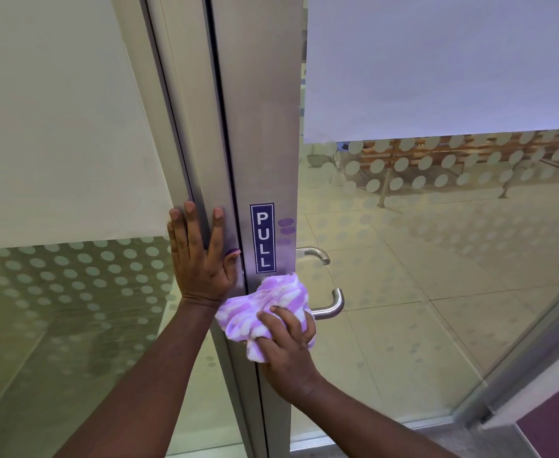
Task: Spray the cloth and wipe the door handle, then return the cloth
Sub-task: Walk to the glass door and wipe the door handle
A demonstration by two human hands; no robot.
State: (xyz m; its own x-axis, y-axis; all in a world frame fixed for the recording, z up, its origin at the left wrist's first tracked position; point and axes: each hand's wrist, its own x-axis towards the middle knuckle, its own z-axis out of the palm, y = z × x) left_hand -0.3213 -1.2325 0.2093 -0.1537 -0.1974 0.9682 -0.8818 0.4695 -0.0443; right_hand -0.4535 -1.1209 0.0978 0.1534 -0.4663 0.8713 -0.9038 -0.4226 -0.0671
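The right hand [288, 342] is bunching the purple-and-white cloth [268, 305] in a closed grip, fingers curled over the wad, and is pressing it against the metal door stile at the root of the door handle [329, 307]. The left hand [200, 256] is lying flat and spread, holding nothing, bracing the door frame [185, 133] to the left of the blue PULL sign [262, 238]. The handle's long axis is running level, out to the right from under the cloth, then bending up at its free end; only that outer stretch is showing bare. A second lever [316, 254] is sitting higher, apparently on the far side of the glass. So the unwiped length is lying to the right of the cloth-holding grip, and the right hand is much the nearer; the wipe probably calls for sliding rightward along the bar. No spray bottle is showing.
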